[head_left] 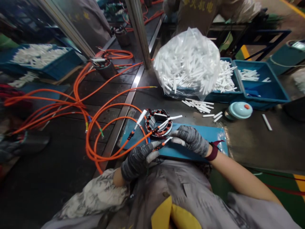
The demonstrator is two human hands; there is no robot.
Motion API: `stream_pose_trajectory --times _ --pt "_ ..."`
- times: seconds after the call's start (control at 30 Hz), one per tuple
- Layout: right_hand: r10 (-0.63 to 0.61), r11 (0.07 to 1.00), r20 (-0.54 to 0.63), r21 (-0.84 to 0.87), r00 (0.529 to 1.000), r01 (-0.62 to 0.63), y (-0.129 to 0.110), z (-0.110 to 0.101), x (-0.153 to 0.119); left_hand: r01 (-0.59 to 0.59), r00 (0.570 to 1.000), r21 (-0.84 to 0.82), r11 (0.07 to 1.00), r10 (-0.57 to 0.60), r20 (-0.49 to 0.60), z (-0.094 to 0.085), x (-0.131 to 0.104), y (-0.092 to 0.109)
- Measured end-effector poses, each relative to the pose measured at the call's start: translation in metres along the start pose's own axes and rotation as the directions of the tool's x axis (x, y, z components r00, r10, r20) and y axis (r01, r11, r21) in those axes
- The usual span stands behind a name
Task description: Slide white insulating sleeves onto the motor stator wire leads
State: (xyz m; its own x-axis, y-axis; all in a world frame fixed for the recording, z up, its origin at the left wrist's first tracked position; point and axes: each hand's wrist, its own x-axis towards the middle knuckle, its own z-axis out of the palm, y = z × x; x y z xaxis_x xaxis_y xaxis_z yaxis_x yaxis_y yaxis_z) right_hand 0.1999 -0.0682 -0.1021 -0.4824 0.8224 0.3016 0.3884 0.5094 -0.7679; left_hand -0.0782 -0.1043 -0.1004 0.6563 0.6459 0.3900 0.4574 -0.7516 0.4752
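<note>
Both hands wear grey knit gloves with pale fingertips. My left hand point(139, 159) is closed around a black-and-orange cable end point(161, 146) with a white sleeve point(167, 140) at its tip. My right hand point(192, 140) has its fingers pinched together at the tip of that sleeve. Just beyond them a round motor stator point(148, 123) with orange-brown windings sits at the blue board point(197, 151). White sleeves stick out of its top. An orange cable point(139, 141) runs onto the stator's near side. Another cable end with a wide white sleeve point(141, 117) points up on its left.
A clear bag of white tubes point(188, 60) rests on blue bins point(264, 95) at the back. Loose white tubes point(201, 106) and a pale-blue lidded jar point(239, 110) are nearby. Coiled orange cables point(88, 140) cover the left, with another stator point(105, 68). A metal post point(139, 31) stands behind.
</note>
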Motion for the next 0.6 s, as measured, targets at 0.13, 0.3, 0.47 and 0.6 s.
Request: stream_pose_trajectory --times 0.13,0.3,0.47,0.6 --pt "0.27 0.888 0.237 0.314 0.933 -0.336 -0.002 0.016 0.006 0.051 0.993 -0.019 0.999 -0.049 0.105 0.007 0.007 -0.009" --pt "0.386 0.736 0.308 0.465 0.87 -0.492 -0.001 0.023 0.001 0.086 0.996 0.227 0.97 -0.093 0.02 0.022 0.013 -0.012" --pt "0.55 0.687 -0.025 0.583 0.835 -0.435 0.007 -0.004 -0.024 -0.041 0.998 0.437 0.899 0.056 -0.021 0.007 0.019 0.005" --pt "0.649 0.705 -0.225 0.536 0.727 -0.464 0.015 -0.014 -0.061 -0.057 0.997 0.448 0.892 0.027 0.073 -0.004 0.052 0.001"
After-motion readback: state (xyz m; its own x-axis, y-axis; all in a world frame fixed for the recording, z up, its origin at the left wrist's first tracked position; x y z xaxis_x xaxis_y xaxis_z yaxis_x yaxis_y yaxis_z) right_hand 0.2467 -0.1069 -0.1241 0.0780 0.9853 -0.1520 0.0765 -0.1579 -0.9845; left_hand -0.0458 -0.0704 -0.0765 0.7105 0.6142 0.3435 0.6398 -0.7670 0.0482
